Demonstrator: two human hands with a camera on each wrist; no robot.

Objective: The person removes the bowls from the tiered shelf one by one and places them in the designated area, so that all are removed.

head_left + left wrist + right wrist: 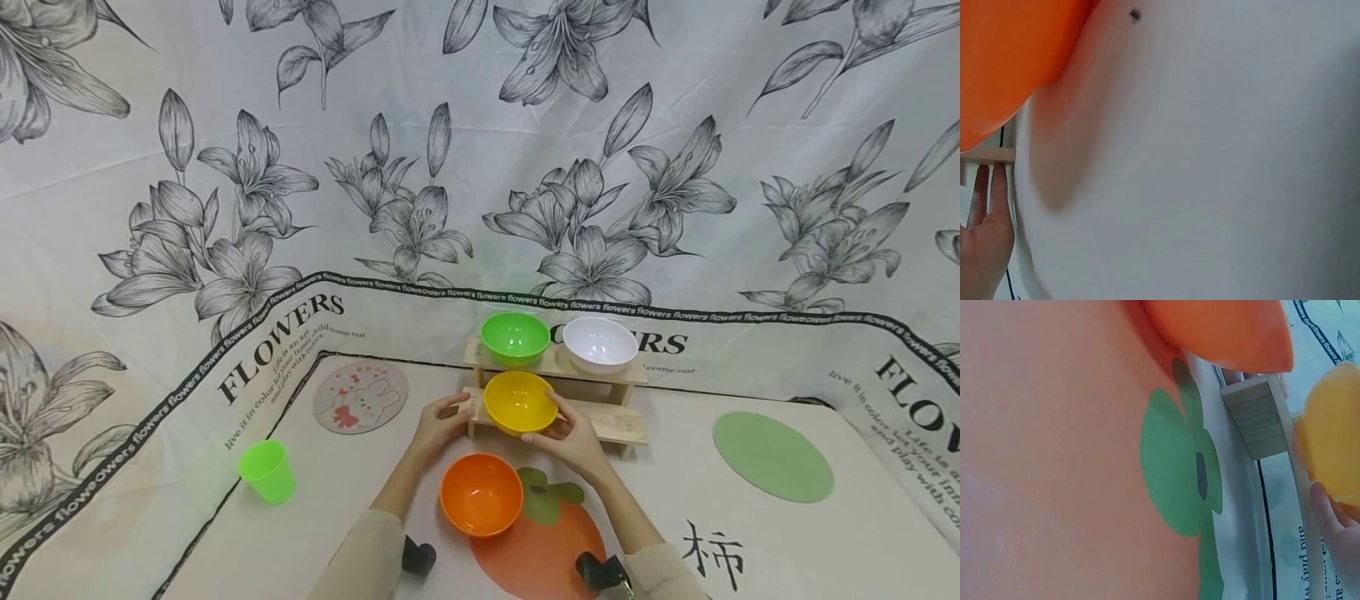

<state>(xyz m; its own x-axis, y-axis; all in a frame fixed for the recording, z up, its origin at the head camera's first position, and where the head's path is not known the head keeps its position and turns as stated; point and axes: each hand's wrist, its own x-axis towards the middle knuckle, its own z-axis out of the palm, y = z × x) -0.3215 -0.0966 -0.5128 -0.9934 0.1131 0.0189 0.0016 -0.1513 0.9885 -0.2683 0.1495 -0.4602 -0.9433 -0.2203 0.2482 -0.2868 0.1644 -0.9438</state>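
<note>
In the head view a yellow bowl (517, 404) sits at the lower step of a small wooden two-tier stand (611, 421). My right hand (573, 442) holds the bowl's right side, thumb low on its front and fingers near the rim. The right wrist view shows those fingertips (1322, 497) against the yellow bowl (1338, 437). My left hand (440, 427) is at the lower step's left end; in the left wrist view its straight fingers (999, 194) touch the wood (997, 155). An orange bowl (482, 496) stands on the table between my forearms.
On the upper step are a green bowl (515, 337) and a white bowl (600, 343). A green cup (268, 472) stands at the left. A round rabbit mat (362, 397) lies back left, a green oval mat (772, 457) at the right. Patterned cloth (420, 250) rises behind the stand.
</note>
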